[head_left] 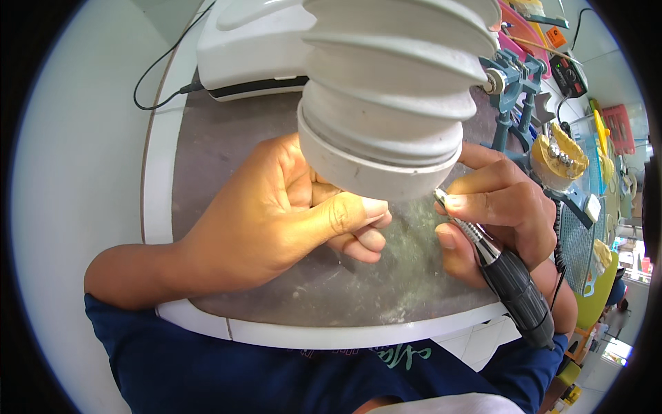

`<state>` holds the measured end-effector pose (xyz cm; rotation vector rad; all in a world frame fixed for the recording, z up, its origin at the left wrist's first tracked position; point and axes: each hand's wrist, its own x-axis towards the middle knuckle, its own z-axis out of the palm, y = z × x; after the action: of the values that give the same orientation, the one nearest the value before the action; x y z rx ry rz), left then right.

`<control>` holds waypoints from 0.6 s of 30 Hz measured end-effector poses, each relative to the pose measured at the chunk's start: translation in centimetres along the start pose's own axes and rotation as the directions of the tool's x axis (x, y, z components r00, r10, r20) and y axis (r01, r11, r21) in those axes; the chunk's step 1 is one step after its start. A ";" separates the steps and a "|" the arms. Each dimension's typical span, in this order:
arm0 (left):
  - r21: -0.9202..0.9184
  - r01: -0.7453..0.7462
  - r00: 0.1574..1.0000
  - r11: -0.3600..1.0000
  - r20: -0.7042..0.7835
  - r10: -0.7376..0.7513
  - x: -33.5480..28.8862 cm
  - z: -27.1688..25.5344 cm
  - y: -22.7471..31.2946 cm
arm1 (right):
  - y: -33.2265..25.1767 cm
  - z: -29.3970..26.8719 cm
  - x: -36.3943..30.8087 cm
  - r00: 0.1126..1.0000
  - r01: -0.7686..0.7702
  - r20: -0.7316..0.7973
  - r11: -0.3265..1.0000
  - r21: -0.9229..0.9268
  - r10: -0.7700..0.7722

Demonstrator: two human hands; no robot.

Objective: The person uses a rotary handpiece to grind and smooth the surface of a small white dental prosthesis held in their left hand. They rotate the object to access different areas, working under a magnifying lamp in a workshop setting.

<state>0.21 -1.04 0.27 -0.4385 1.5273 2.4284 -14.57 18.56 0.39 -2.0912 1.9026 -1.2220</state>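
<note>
My right hand (502,207) grips a dental micromotor handpiece (516,293) like a pen, its silver nose pointing up and left and its black body slanting back toward my wrist. The handpiece's tip ends close to the rim of a wide, ribbed white suction hose (389,103). Left of it, my left hand (296,207) is closed, thumb pressed toward the curled fingers near the hose mouth. Whatever it may hold is hidden by the fingers and the hose.
Pale dust marks the grey-brown tabletop (331,293), which has a white rim. Behind stands a white machine (255,41) with a black cable. At the right are a blue-grey articulator (514,86), a yellow dental cast (560,157) with metal crowns, and a black control box (569,76).
</note>
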 end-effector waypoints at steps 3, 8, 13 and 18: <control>0.037 0.006 1.000 0.999 -0.015 -0.006 0.1 0.2 -0.3 | -0.1 0.1 0.6 0.999 0.036 0.024 0.998 -0.048 -0.034; 0.027 -0.057 0.998 0.998 0.009 0.056 0.2 -0.2 -1.0 | 0.6 1.2 0.4 0.998 0.057 0.004 0.998 -0.005 -0.057; 0.024 -0.061 0.998 0.998 0.034 0.060 0.2 -0.3 -0.7 | 0.2 1.1 0.4 1.000 0.011 -0.001 1.000 0.015 -0.011; 0.020 0.001 1.000 1.000 0.012 -0.001 0.0 -0.4 -0.4 | 0.3 1.2 0.3 1.000 0.002 -0.016 1.000 0.010 -0.002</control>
<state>0.39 -1.27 -0.22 -0.4195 1.5442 2.4082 -14.17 17.67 -0.43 -2.0852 1.8969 -1.2495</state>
